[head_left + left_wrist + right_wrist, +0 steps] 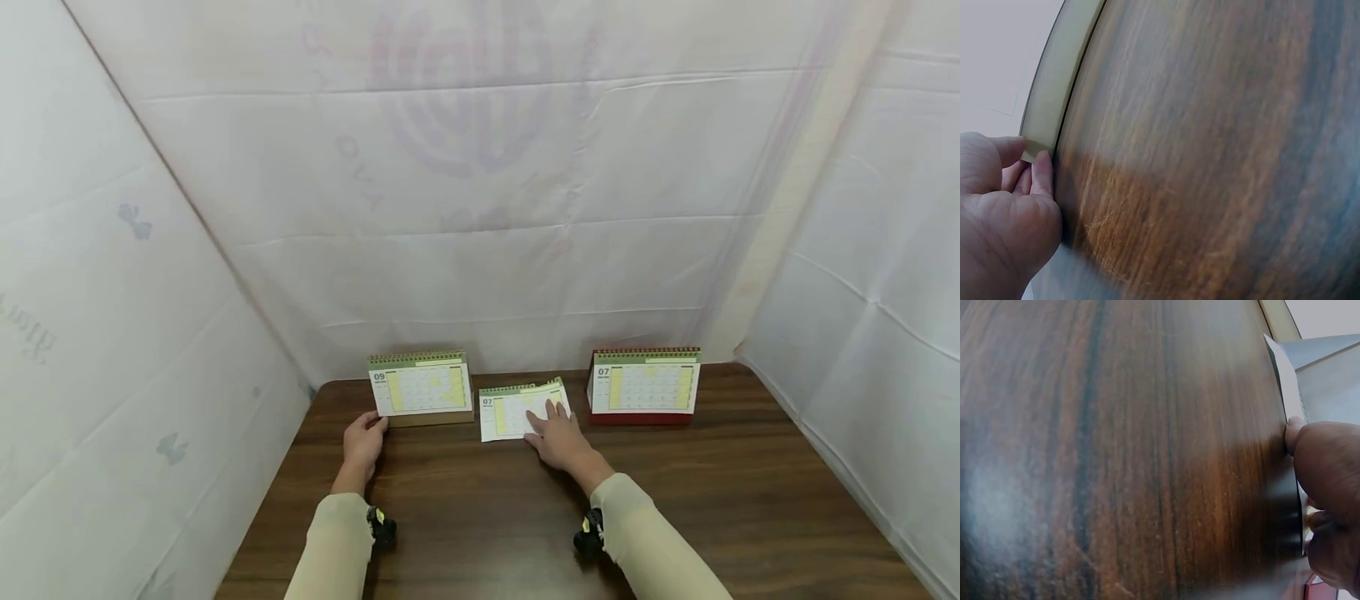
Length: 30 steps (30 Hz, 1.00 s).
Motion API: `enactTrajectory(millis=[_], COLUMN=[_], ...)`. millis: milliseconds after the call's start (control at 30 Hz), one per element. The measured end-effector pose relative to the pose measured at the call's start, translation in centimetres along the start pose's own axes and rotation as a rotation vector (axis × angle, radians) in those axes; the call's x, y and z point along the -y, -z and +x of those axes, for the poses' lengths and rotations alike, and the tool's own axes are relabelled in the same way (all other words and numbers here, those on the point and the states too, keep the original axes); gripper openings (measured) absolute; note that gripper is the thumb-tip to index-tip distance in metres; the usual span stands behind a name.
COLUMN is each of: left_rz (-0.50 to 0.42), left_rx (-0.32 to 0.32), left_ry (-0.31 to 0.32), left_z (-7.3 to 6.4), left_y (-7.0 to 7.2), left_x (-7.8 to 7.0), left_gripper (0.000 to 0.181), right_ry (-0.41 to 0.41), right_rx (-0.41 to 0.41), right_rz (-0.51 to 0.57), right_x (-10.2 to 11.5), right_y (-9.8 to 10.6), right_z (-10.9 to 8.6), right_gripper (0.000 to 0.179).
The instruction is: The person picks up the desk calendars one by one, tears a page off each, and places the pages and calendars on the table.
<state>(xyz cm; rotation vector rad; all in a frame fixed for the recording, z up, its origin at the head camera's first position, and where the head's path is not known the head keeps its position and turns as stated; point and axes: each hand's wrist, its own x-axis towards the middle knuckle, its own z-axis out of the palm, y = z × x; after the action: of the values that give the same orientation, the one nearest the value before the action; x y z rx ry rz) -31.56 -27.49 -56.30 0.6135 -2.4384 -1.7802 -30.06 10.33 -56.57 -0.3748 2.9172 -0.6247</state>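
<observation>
At the back left of the table stands a desk calendar [423, 387] with a tan base, its page marked 09. My left hand [364, 442] pinches its lower left corner; in the left wrist view, thumb and fingers meet at the end of the tan base [1054, 94]. Right of it lies a set of calendar pages [506, 417] marked 07, apart from any stand, with a torn-looking top edge. Fingers spread, my right hand [562, 440] rests on its right part. The right wrist view shows the pages' edge [1286, 378] beneath that hand, slightly raised from the wood.
A second desk calendar [643, 387] with a red base, marked 07, stands at the back right. White sheeting [480, 275] hangs behind the dark wooden table [480, 508] and along both sides.
</observation>
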Motion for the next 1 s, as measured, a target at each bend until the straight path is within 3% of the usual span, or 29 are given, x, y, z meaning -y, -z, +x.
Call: enactTrajectory(millis=[200,400,500,667,733,833,1000], left_rz=[-0.069,-0.087,-0.134,-0.204,-0.204,-0.187,-0.145], left_rx=[-0.008,-0.063,-0.144,-0.330,-0.371,-0.372,-0.272], left_ry=[-0.037,0.015,0.027,0.039,0.028,0.002,-0.051], left_z=[-0.2,-1.1,-2.0,-4.1,-4.9,-5.9,-7.2], left_y=[-0.5,-0.9,-1.0,-0.8,-0.6,-0.4,-0.3], left_x=[-0.4,-0.1,-0.1,-0.1,-0.1,-0.3,-1.0], left_gripper=[0.048,0.052,0.049,0.038,0.034,0.029,0.026], right_ry=[-0.002,0.063,0.086,0.158,0.200,0.235,0.255], right_rx=[-0.022,-0.043,-0.063,-0.110,-0.151,-0.209,-0.316], right_rz=[0.014,0.061,0.094,0.106,0.107,0.085,0.036], right_x=[-0.2,-0.5,-0.6,-1.1,-1.6,-2.8,-5.6], right_y=[0.0,-0.5,-0.3,1.1,1.9,3.0,3.7], right_z=[-0.1,-0.5,-0.9,-2.5,-3.4,-5.2,-7.7], right_gripper=[0.052,0.056,0.061,0.064,0.063,0.061,0.054])
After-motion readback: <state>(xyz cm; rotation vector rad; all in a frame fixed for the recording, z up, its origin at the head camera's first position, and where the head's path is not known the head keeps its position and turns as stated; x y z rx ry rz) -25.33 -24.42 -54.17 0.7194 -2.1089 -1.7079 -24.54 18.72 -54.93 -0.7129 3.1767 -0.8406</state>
